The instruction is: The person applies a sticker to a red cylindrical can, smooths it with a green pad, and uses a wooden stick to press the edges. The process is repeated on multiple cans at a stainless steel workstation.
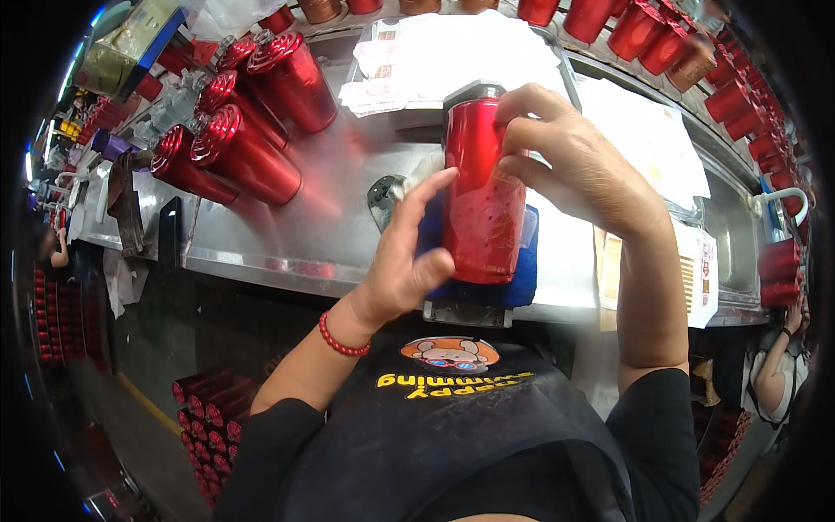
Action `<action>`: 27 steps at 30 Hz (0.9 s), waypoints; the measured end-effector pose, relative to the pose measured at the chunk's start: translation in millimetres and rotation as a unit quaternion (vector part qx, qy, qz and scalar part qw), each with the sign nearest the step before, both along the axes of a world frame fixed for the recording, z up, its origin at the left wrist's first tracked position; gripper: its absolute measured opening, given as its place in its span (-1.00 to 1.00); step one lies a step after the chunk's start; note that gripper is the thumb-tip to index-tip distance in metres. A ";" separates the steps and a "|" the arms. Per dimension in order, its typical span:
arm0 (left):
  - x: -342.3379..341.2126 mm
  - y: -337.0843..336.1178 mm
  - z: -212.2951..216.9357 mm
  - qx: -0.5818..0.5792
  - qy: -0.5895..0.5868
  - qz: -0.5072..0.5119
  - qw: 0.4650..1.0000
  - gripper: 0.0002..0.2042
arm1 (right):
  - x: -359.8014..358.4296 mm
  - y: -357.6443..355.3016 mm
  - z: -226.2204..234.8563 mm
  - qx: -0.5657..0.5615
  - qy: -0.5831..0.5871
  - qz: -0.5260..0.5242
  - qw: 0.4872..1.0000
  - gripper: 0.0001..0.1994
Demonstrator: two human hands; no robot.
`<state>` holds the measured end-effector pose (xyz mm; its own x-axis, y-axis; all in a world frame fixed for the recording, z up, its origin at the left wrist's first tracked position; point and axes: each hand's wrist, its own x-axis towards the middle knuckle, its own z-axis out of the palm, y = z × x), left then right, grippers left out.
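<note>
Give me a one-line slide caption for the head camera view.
Both hands, left hand and right hand, grip a red metal tumbler above a blue pad on a steel workbench.

The cup stands upright on a pad at the near edge of the tabletop, between the left hand and right hand. A cluster of tumblers lies to its left. Paper sheets lie behind it. A row of tumblers lines the far right.
</note>
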<state>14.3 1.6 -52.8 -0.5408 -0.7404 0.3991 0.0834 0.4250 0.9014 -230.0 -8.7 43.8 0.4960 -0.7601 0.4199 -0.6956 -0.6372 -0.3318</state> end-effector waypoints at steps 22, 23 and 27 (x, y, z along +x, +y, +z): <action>-6.6 -16.7 0.6 -0.181 -0.078 0.069 0.978 -0.45 | 22.5 58.6 -56.0 0.014 -0.123 -0.136 0.983 -0.45; -6.2 -15.3 1.5 -0.179 -0.073 0.066 0.979 -0.44 | 22.6 61.1 -55.9 0.020 -0.123 -0.134 0.983 -0.45; -4.6 -17.3 -4.6 -0.097 -0.016 0.032 0.995 -0.35 | 20.7 60.1 -59.6 0.052 -0.167 -0.134 0.975 -0.42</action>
<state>9.6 -15.8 -57.4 -0.5100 -0.6843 0.5211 0.0226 0.5950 0.8034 -209.3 51.4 -15.9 0.1218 -0.8909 0.4376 -0.6754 -0.3975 -0.6212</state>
